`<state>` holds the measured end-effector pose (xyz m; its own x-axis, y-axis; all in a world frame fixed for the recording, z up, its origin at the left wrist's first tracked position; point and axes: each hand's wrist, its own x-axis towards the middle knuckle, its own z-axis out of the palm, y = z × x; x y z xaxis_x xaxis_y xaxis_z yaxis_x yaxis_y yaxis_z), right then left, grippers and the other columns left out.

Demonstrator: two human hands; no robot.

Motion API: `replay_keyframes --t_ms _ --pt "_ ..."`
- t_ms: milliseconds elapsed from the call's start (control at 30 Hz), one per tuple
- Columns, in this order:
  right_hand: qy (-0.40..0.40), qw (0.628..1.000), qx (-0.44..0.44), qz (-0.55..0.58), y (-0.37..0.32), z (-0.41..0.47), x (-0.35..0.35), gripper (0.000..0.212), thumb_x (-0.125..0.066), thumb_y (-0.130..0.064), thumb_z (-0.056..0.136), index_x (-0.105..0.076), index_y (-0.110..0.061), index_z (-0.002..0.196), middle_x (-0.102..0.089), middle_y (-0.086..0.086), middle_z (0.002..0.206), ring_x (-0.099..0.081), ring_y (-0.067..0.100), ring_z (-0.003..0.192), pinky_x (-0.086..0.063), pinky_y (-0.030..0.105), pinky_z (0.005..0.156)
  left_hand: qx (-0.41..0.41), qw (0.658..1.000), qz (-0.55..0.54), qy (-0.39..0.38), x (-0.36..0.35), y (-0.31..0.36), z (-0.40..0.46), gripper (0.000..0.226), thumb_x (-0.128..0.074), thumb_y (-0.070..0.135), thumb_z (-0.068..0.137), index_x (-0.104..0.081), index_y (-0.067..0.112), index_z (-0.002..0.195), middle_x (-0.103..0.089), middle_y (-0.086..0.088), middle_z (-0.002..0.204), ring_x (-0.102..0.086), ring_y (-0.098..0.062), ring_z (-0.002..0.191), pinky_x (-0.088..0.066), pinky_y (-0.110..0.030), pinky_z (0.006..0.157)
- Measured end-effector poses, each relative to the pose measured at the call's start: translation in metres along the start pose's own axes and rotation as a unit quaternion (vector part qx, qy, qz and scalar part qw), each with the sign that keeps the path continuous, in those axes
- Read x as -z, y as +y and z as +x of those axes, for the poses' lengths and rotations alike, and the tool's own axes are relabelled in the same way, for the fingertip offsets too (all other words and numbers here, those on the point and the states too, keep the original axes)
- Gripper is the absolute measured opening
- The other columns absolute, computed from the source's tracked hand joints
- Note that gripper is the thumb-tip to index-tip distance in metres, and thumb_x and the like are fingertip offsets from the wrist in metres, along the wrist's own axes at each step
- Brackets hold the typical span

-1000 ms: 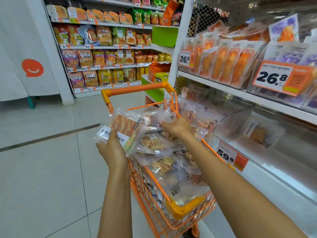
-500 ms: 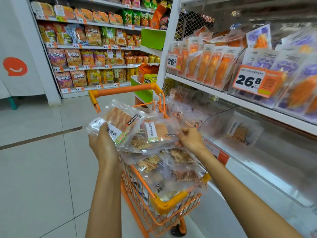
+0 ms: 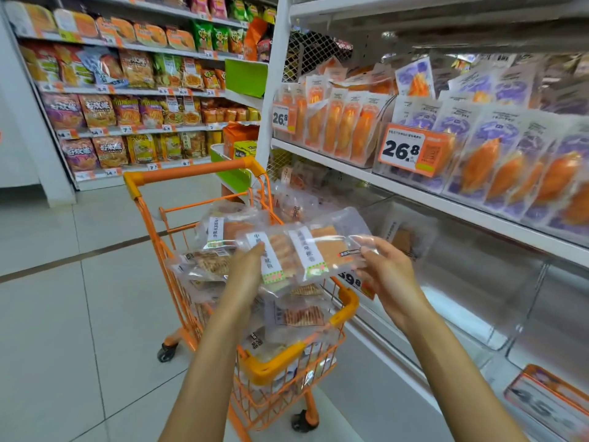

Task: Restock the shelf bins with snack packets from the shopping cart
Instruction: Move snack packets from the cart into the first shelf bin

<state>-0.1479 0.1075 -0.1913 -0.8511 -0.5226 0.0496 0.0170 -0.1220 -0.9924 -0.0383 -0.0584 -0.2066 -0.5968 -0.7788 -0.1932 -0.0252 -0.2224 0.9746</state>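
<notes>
Left hand point(image 3: 247, 272) and right hand point(image 3: 387, 269) gripping opposite ends of a fan of snack packets point(image 3: 302, 250), held above shopping cart point(image 3: 345, 306), beside near-empty shelf bin point(image 3: 478, 282). Keep stack level; slide in flat, labels outward.

Both hands hold clear packets point(image 3: 296, 253) above an orange cart point(image 3: 271, 368) of packets: left hand point(image 3: 247, 275) beneath, right hand point(image 3: 387, 269) pinching one end, beside shelf bins point(image 3: 478, 282).

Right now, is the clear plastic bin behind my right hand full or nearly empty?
Nearly empty: one packet leans inside the clear plastic bin; the rest shows bare bottom.
</notes>
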Motion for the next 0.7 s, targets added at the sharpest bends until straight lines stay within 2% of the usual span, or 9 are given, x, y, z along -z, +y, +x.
replay_keyframes --t_ms 133,200,267,367,433,533,600,633,700 --pt "0.036 0.996 0.031 -0.081 0.004 -0.004 -0.007 0.027 -0.041 0.001 0.098 -0.064 -0.012 0.105 -0.065 0.008 0.068 -0.059 0.002 0.048 -0.048 0.013 0.048 0.039 0.993 -0.075 -0.078 -0.02 -0.005 -0.016 0.041 -0.031 0.032 0.104 -0.056 0.009 0.128 -0.066 -0.013 0.118 -0.063 -0.031 0.108 -0.046 -0.052 0.099" --pt "0.034 0.993 0.039 -0.105 0.007 -0.006 -0.008 0.029 -0.041 0.001 0.097 -0.065 -0.013 0.106 -0.064 0.008 0.064 -0.061 0.01 0.054 -0.048 0.016 0.05 0.013 0.989 -0.074 -0.13 -0.026 -0.007 -0.022 0.041 -0.029 0.044 0.103 -0.061 0.024 0.121 -0.07 0.0 0.11 -0.068 -0.017 0.097 -0.049 -0.044 0.095" --pt "0.043 0.99 0.046 -0.124 0.009 -0.007 -0.007 0.029 -0.043 0.0 0.096 -0.065 -0.016 0.105 -0.065 0.005 0.066 -0.061 0.009 0.056 -0.047 0.018 0.053 -0.007 0.985 -0.078 -0.154 -0.034 -0.01 -0.023 0.027 -0.037 0.039 0.101 -0.061 0.032 0.111 -0.067 0.021 0.089 -0.061 0.008 0.074 -0.046 -0.032 0.09" --pt "0.067 0.978 0.054 -0.188 0.008 -0.003 0.004 0.013 -0.056 -0.02 0.091 -0.067 -0.023 0.097 -0.069 -0.002 0.086 -0.065 0.009 0.08 -0.051 0.026 0.071 -0.037 0.986 -0.015 -0.161 -0.044 -0.014 -0.017 0.028 -0.051 0.031 0.097 -0.061 0.024 0.122 -0.057 0.021 0.087 -0.056 0.012 0.064 -0.05 -0.019 0.071" --pt "0.045 0.969 0.02 -0.243 0.0 0.003 0.02 0.024 -0.066 -0.038 0.081 -0.063 -0.027 0.102 -0.065 -0.005 0.105 -0.057 0.016 0.103 -0.049 0.034 0.088 -0.046 0.986 -0.008 -0.161 -0.052 -0.014 -0.014 0.028 -0.056 0.03 0.095 -0.063 0.021 0.12 -0.069 0.011 0.099 -0.067 0.005 0.074 -0.054 -0.017 0.066" --pt "-0.091 0.971 -0.044 -0.217 -0.015 0.01 0.046 0.035 -0.069 -0.026 0.084 -0.058 -0.027 0.117 -0.066 -0.009 0.112 -0.06 0.01 0.105 -0.048 0.021 0.085 -0.053 0.978 0.034 -0.201 -0.07 -0.009 -0.013 0.031 -0.065 0.038 0.088 -0.064 0.026 0.116 -0.069 0.0 0.116 -0.065 -0.019 0.106 -0.049 -0.042 0.094" --pt "-0.125 0.968 -0.071 -0.204 -0.018 0.021 0.069 0.027 -0.066 -0.016 0.087 -0.061 -0.027 0.111 -0.069 -0.015 0.1 -0.064 0.002 0.094 -0.047 0.008 0.073 -0.073 0.964 0.067 -0.245 -0.089 -0.007 -0.005 0.029 -0.064 0.039 0.088 -0.056 0.03 0.116 -0.06 0.015 0.12 -0.054 -0.009 0.115 -0.038 -0.035 0.104" --pt "-0.114 0.968 -0.089 -0.204 -0.016 0.028 0.08 0.026 -0.068 -0.017 0.085 -0.062 -0.026 0.109 -0.07 -0.015 0.1 -0.063 0.002 0.096 -0.047 0.01 0.078 -0.081 0.957 0.092 -0.263 -0.098 -0.004 0.001 0.029 -0.06 0.035 0.092 -0.049 0.032 0.119 -0.053 0.021 0.118 -0.048 -0.003 0.115 -0.033 -0.028 0.103" --pt "-0.068 0.969 -0.128 -0.198 -0.008 0.048 0.1 0.03 -0.073 -0.022 0.081 -0.065 -0.021 0.11 -0.071 -0.005 0.109 -0.062 0.012 0.106 -0.047 0.029 0.095 -0.095 0.933 0.137 -0.318 -0.122 0.004 0.017 0.04 -0.057 0.03 0.095 -0.042 0.031 0.132 -0.049 0.019 0.122 -0.044 -0.002 0.12 -0.03 -0.026 0.104"
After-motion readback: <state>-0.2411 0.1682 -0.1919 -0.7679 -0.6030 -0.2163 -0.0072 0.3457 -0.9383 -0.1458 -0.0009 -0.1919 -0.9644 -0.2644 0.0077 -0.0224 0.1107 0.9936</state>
